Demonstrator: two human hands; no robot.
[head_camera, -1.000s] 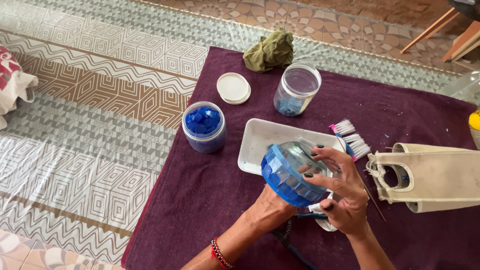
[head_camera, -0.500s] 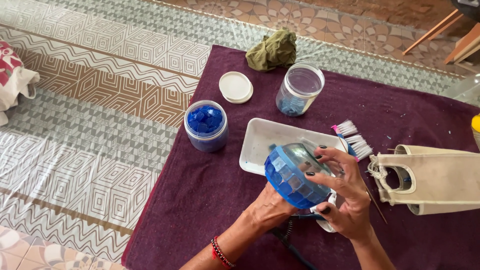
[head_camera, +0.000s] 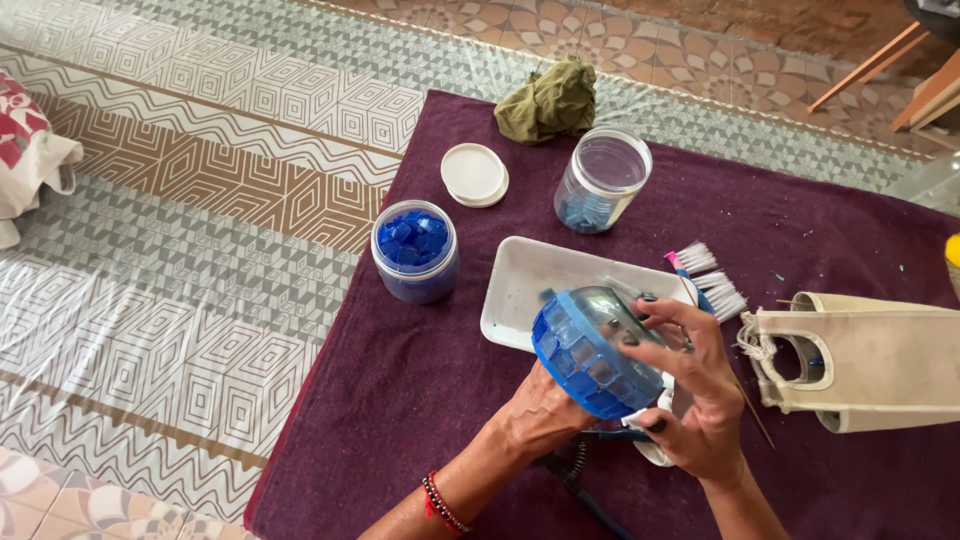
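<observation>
Holding: you grip the glass jar (head_camera: 596, 352) over the white tray (head_camera: 520, 290); it has tilted further toward you than a second ago.
Cloth: maroon mat (head_camera: 420, 390), napped, under the tray.
Jar: rounded glass, blue square tiles (glossy) banding it.
Left hand (head_camera: 540, 415): fingers clamped beneath.
Right hand (head_camera: 700, 390): fingers spread on its side.

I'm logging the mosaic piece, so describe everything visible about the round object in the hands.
The round object is a glassy dome or bowl with a band of small blue square tiles around its rim, the rest bare and clear. It is tilted on its side above the white tray. The left hand supports it from below; the right hand presses fingers on its bare part.
</observation>
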